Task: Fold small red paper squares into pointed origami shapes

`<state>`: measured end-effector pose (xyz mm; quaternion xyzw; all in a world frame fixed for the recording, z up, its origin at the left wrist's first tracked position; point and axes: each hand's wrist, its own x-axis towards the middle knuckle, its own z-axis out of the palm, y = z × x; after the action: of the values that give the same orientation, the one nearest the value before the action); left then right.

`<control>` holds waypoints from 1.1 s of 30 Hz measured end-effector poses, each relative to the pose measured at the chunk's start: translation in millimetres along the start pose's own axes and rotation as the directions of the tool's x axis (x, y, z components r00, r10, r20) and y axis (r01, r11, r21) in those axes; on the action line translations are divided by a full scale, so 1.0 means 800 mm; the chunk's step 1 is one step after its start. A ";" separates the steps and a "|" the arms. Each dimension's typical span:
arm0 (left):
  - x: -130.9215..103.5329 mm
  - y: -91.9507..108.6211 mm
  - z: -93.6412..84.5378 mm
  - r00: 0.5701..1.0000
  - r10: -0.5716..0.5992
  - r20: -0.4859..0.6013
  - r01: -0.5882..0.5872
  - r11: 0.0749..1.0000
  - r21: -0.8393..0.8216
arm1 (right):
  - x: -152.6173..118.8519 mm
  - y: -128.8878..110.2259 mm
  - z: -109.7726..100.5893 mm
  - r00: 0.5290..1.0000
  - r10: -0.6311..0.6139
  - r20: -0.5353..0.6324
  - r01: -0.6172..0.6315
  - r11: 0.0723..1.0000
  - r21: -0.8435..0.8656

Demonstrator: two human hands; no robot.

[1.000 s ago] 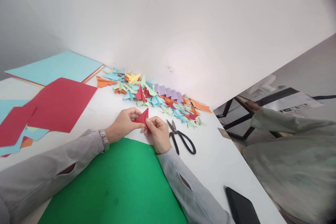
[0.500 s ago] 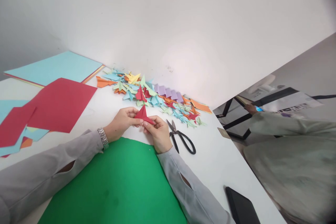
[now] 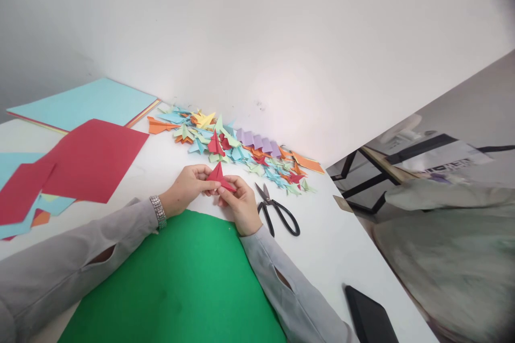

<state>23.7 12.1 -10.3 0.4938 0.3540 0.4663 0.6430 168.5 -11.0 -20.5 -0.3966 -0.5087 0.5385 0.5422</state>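
Observation:
A small red paper plane (image 3: 218,173), its folded tip pointing away from me, is held between both hands above the white table. My left hand (image 3: 187,187) pinches its left side between thumb and fingers. On the other side, my right hand (image 3: 240,203) grips the right wing, with the thumb on the near edge. Part of the paper is covered by my fingers. Just right of my right hand lie black-handled scissors (image 3: 277,210), their blades slightly apart. A green sheet (image 3: 173,278) spreads under my forearms.
Behind my hands, a pile of small folded paper planes (image 3: 237,151) runs along the wall. Red sheets (image 3: 94,163) and a stack topped by light blue paper (image 3: 86,102) lie left. A black phone-like device (image 3: 370,315) rests near the right edge; a person (image 3: 446,246) is beyond.
My hands have barely shifted, with the red paper plane tilted slightly. At the right, the other person's arm has drawn back and the hand no longer shows.

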 end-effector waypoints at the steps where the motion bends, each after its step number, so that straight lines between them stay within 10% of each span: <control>1: 0.000 0.000 0.000 1.000 0.005 0.004 -0.005 1.000 0.001 | 0.000 0.000 0.000 1.000 0.000 0.010 0.000 1.000 0.001; 33: -0.002 0.011 0.003 0.999 -0.031 -0.029 0.028 0.994 -0.101 | 0.000 0.001 -0.003 0.995 0.068 -0.073 -0.066 0.997 0.039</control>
<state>22.9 10.3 -1.5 0.4483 0.3471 0.4816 0.6683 170.6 -10.4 -21.9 -0.4232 -0.4646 0.5504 0.5496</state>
